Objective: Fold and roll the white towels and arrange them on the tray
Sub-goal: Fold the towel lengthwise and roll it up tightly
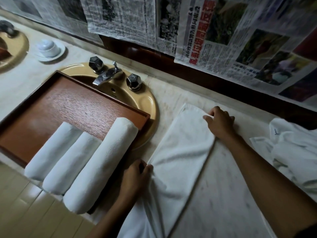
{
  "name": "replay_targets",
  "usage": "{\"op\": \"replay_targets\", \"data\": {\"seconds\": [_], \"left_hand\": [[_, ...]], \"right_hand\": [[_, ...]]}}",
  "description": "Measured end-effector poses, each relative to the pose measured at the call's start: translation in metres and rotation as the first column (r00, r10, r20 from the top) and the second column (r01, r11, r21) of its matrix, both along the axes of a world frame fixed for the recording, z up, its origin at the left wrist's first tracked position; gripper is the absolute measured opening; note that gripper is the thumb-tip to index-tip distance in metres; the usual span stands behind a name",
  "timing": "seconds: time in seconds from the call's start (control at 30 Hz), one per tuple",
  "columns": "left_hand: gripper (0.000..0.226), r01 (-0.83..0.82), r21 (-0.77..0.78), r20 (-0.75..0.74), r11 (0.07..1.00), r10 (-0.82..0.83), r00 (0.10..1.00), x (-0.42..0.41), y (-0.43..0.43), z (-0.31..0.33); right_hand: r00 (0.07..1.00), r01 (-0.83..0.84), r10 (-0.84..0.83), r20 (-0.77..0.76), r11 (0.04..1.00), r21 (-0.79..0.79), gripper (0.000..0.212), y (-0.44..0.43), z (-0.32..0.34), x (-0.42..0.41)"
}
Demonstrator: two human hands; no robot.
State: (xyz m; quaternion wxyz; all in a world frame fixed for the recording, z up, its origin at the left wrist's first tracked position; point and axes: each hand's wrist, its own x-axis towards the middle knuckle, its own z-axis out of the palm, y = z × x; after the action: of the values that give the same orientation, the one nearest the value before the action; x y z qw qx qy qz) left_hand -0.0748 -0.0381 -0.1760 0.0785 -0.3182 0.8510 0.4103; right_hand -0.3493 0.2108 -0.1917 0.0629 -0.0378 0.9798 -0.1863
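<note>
A white towel (180, 152) lies folded into a long strip on the bench (171, 93), running between the two hands. The left hand (137, 174) pinches the strip's near left edge, fingers curled into the cloth, which bunches and wrinkles just under it. The right hand (220, 121) grasps the strip's far right edge, thumb and fingers closed on a small fold of cloth, its forearm stretching back across the bench.

Just left of the left hand sits a brown wooden tray (77, 103), laid partly over a tan sink (147, 103). Three rolls (72, 162) of white towel lie side by side at the tray's near end, touching one another; the roll closest to the left hand is the longest and overhangs the tray's near rim. Beyond the tray, ahead of the left hand, stands a chrome tap (106, 74) with two dark faceted knobs.

To the right of the right arm lies a loose pile (295, 152) of white towels. A lidded white cup (47, 47) on a saucer stands far left. Newspaper (223, 40) sheets cover the wall beyond the right hand.
</note>
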Motion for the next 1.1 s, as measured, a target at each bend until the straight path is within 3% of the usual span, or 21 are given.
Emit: {"op": "replay_targets", "data": {"seconds": [0.1, 0.17, 0.3, 0.4, 0.47, 0.53, 0.6, 0.67, 0.73, 0.8, 0.87, 0.97, 1.1], "left_hand": [[0.025, -0.006, -0.009, -0.004, 1.000, 0.005, 1.000, 0.000, 0.001, 0.001], [0.025, -0.004, -0.028, -0.026, 1.000, 0.004, 1.000, 0.001, 0.004, 0.001], [0.024, -0.008, -0.034, -0.037, 0.999, 0.006, 0.999, 0.001, 0.005, 0.002], [0.024, -0.011, -0.029, -0.046, 1.000, 0.010, 0.999, 0.002, 0.005, 0.003], [0.024, -0.002, -0.029, -0.034, 1.000, 0.001, 0.999, 0.001, 0.005, 0.002], [0.024, 0.006, -0.023, -0.001, 1.000, -0.006, 1.000, -0.001, 0.007, 0.005], [0.021, -0.093, 0.200, 0.059, 0.975, 0.083, 0.995, -0.001, 0.004, 0.009], [0.017, -0.227, 0.511, 0.188, 0.829, 0.150, 0.971, 0.005, 0.003, 0.015], [0.019, -0.213, 0.573, 0.252, 0.791, 0.077, 0.965, 0.023, 0.002, 0.018], [0.025, -0.233, 0.576, 0.216, 0.783, 0.129, 0.968, 0.039, 0.003, 0.021], [0.029, -0.267, 0.504, 0.111, 0.822, 0.245, 0.963, 0.049, 0.003, 0.021], [0.027, -0.194, 0.118, -0.041, 0.974, 0.199, 0.979, 0.054, 0.002, 0.016], [0.026, -0.182, -0.077, -0.034, 0.980, 0.180, 0.983, 0.054, 0.007, 0.007]], "right_hand": [[0.999, 0.031, -0.035, -0.012, 0.965, -0.259, 0.027, 0.003, 0.005, -0.004], [0.997, 0.022, -0.045, -0.068, 0.954, -0.299, 0.030, 0.002, 0.001, 0.002], [0.966, -0.033, 0.010, -0.259, 0.996, -0.085, 0.041, -0.008, -0.010, 0.020], [0.830, -0.368, 0.324, -0.454, 0.930, -0.009, 0.043, -0.036, -0.011, 0.049], [0.777, -0.537, 0.524, -0.349, 0.841, 0.068, 0.046, -0.053, -0.019, 0.079], [0.795, -0.566, 0.571, -0.204, 0.820, 0.088, 0.054, -0.054, -0.028, 0.094], [0.800, -0.566, 0.577, -0.162, 0.816, 0.112, 0.057, -0.050, -0.032, 0.091], [0.798, -0.576, 0.592, -0.115, 0.804, 0.145, 0.059, -0.046, -0.031, 0.081], [0.789, -0.591, 0.609, -0.083, 0.788, 0.173, 0.061, -0.046, -0.029, 0.077], [0.779, -0.602, 0.622, -0.078, 0.776, 0.189, 0.063, -0.045, -0.029, 0.078], [0.776, -0.606, 0.626, -0.072, 0.773, 0.191, 0.064, -0.044, -0.028, 0.077], [0.779, -0.601, 0.623, -0.073, 0.775, 0.195, 0.064, -0.043, -0.028, 0.076], [0.771, -0.604, 0.629, -0.095, 0.771, 0.202, 0.063, -0.043, -0.028, 0.077]]}}
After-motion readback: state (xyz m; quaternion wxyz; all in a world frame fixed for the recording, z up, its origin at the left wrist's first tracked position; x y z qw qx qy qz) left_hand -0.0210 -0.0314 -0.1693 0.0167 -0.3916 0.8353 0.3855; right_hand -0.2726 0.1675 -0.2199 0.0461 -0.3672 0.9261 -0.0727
